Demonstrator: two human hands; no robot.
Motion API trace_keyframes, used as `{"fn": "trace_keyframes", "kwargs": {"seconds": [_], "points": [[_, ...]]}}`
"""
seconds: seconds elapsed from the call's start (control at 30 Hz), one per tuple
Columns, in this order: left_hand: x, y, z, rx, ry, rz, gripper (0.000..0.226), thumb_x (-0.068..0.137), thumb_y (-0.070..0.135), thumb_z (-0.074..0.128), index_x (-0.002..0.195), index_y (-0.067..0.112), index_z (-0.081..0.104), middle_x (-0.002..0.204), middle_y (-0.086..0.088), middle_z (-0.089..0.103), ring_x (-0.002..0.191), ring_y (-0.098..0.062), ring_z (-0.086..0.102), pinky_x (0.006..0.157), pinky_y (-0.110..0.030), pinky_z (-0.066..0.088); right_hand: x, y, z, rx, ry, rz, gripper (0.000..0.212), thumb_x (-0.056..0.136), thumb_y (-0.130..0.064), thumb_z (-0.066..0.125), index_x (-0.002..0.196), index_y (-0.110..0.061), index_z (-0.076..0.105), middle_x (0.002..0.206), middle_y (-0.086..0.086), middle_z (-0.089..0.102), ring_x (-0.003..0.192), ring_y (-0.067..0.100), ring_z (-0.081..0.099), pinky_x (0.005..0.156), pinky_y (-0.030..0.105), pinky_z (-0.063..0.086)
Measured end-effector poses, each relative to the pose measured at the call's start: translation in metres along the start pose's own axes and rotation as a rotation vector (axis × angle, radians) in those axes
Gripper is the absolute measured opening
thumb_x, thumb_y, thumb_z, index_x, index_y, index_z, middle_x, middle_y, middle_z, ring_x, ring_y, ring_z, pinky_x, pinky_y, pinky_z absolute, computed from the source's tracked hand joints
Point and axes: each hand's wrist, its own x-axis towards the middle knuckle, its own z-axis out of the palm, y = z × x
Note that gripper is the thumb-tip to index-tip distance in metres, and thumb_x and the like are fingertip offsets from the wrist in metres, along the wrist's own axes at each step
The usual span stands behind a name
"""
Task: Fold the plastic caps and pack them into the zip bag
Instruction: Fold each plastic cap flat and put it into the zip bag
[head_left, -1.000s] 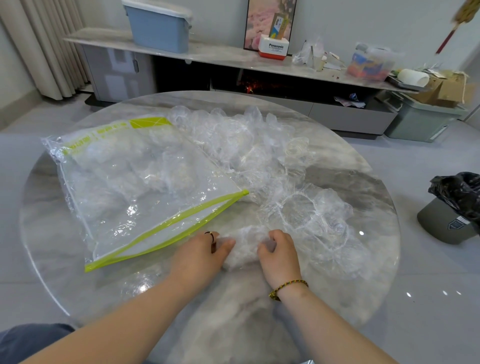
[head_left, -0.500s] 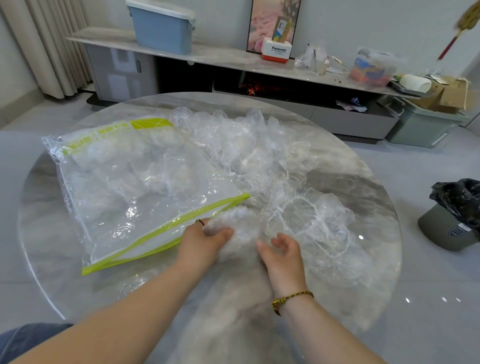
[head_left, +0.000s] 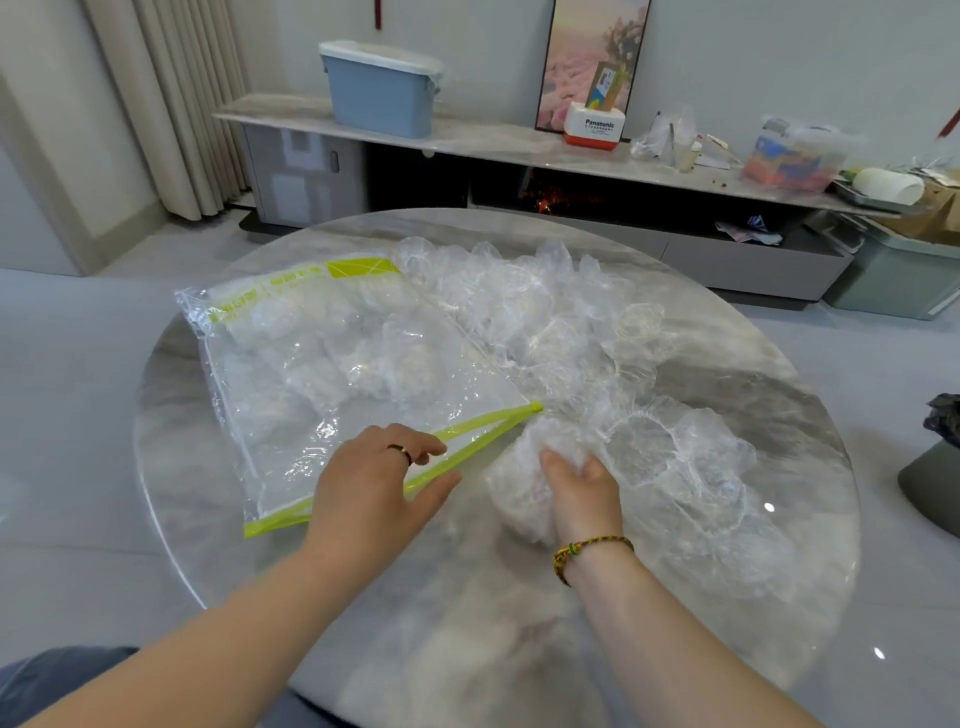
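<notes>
left hand (head_left: 374, 486): fingers spread over bag (head_left: 337, 374) mouth; right hand (head_left: 584, 496): fingers curled round folded cap (head_left: 519, 488); loose caps (head_left: 545, 312) on surface (head_left: 519, 649)

Lime-edged clear zip bag (head_left: 332, 374), grey-marbled table (head_left: 519, 649)

Left forearm (head_left: 218, 634) comes in from lower left, angled forward and to the right. Left hand (head_left: 379, 483): palm down, fingers straight and slightly spread, thumb out to the right, ring (head_left: 401, 451) on one finger. Fingertips lie at the green mouth of the zip bag (head_left: 337, 374); contact not clear.

Right forearm (head_left: 675, 639) comes in from lower right. Right hand (head_left: 584, 493): fingers curled forward, gripping a bundle of caps (head_left: 524, 488). Bracelet (head_left: 587, 553) on the right wrist. Hands near each other, not touching.
</notes>
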Motion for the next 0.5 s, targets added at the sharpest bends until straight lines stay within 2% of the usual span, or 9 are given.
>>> {"fn": "trace_keyframes", "kwargs": {"seconds": [0.07,0.13,0.17,0.23,0.27,0.3,0.33,0.43,0.5], "points": [[-0.001,-0.024,-0.005,0.319,-0.007,0.148,0.046,0.048,0.040,0.083,0.085,0.018,0.069,0.079,0.002,0.064,0.076,-0.015,0.045,0.065,-0.024,0.030,-0.001,0.002,0.007,-0.043,-0.066,-0.007,0.015,0.089,-0.007,0.055,0.075,-0.001,0.055,0.071,0.006,0.052,0.060,0.017,0.047,0.046,0.013,0.041],[-0.001,-0.041,-0.005,0.408,-0.038,0.127,0.064,0.028,0.024,0.092,0.087,0.011,0.070,0.080,-0.005,0.065,0.079,-0.020,0.040,0.067,-0.029,0.026,-0.002,0.006,0.014,-0.111,-0.092,-0.019,0.016,0.088,-0.005,0.055,0.077,0.006,0.052,0.070,0.007,0.048,0.063,0.018,0.044,0.046,0.015,0.038],[-0.001,-0.044,-0.007,0.425,-0.029,0.113,0.056,0.033,0.019,0.091,0.084,0.010,0.072,0.078,-0.005,0.065,0.078,-0.020,0.040,0.066,-0.028,0.025,-0.003,0.008,0.018,-0.145,-0.105,-0.031,0.018,0.087,-0.005,0.055,0.073,0.004,0.049,0.069,0.007,0.046,0.063,0.018,0.043,0.045,0.014,0.035],[-0.001,-0.053,-0.009,0.450,0.037,0.160,0.019,0.057,0.018,0.072,0.075,0.014,0.073,0.069,-0.001,0.064,0.069,-0.019,0.048,0.062,-0.026,0.025,-0.004,0.011,0.026,-0.201,-0.165,-0.064,0.024,0.087,-0.006,0.057,0.067,-0.003,0.045,0.065,0.005,0.044,0.060,0.016,0.041,0.043,0.014,0.032],[0.000,-0.053,-0.012,0.433,0.058,0.154,0.018,0.065,0.019,0.056,0.070,0.016,0.073,0.064,0.002,0.063,0.063,-0.018,0.051,0.060,-0.026,0.025,-0.005,0.012,0.030,-0.231,-0.203,-0.091,0.023,0.087,-0.007,0.057,0.068,-0.002,0.047,0.066,0.006,0.045,0.060,0.015,0.041,0.044,0.013,0.032],[0.001,-0.054,-0.011,0.400,0.081,0.153,0.029,0.070,0.020,0.045,0.066,0.017,0.073,0.059,0.003,0.062,0.056,-0.018,0.053,0.059,-0.026,0.026,-0.006,0.012,0.035,-0.263,-0.248,-0.114,0.019,0.088,-0.008,0.057,0.071,-0.002,0.050,0.068,0.006,0.048,0.061,0.014,0.044,0.047,0.012,0.035],[0.002,-0.056,-0.012,0.352,0.122,0.145,0.035,0.072,0.021,0.040,0.064,0.017,0.074,0.058,0.004,0.062,0.053,-0.017,0.054,0.058,-0.025,0.028,-0.009,0.013,0.041,-0.305,-0.300,-0.141,0.015,0.089,-0.008,0.056,0.074,-0.005,0.053,0.072,0.004,0.053,0.063,0.013,0.048,0.052,0.012,0.038],[0.001,-0.057,-0.019,0.197,0.207,0.152,0.035,0.076,0.024,0.042,0.071,0.015,0.075,0.062,0.004,0.064,0.066,-0.014,0.043,0.061,-0.024,0.030,-0.012,0.017,0.059,-0.432,-0.388,-0.242,0.009,0.092,-0.007,0.050,0.085,-0.011,0.055,0.091,0.008,0.064,0.087,0.023,0.060,0.079,0.026,0.047],[0.001,-0.059,-0.024,0.156,0.246,0.189,0.034,0.078,0.026,0.044,0.075,0.015,0.076,0.063,0.004,0.065,0.070,-0.015,0.040,0.061,-0.023,0.029,-0.009,0.014,0.075,-0.487,-0.404,-0.314,0.009,0.093,-0.006,0.045,0.086,-0.007,0.051,0.088,0.012,0.062,0.087,0.029,0.057,0.077,0.030,0.044]]}}
